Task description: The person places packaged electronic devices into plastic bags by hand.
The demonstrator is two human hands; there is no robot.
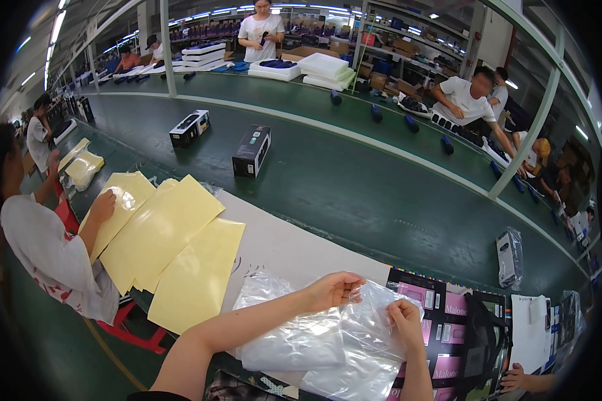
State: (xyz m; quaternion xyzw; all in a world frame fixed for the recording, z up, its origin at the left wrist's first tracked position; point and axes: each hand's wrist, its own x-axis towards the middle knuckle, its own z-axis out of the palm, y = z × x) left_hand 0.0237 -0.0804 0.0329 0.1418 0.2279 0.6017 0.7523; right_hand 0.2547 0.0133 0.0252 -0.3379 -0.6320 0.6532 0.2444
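Observation:
A clear plastic bag (374, 311) is stretched between my two hands above the near edge of the workbench. My left hand (338, 291) is closed at the bag's upper left edge, its fingers curled together. On the other side my right hand (406, 321) pinches the bag's right edge between thumb and fingers. Under and beside them lies a loose pile of clear plastic bags (284, 344), shiny and overlapping. Whether the held bag's mouth is parted cannot be made out.
Yellow sheets (174, 230) fan out to the left, handled by a seated person (53, 240). Boxes (252, 152) stand on the green conveyor (354, 194); a plastic-wrapped box (509, 257) is farther right. A printed sheet (418, 294) and black mesh (481, 334) lie by my right hand. Another person's hand (515, 379) is at lower right.

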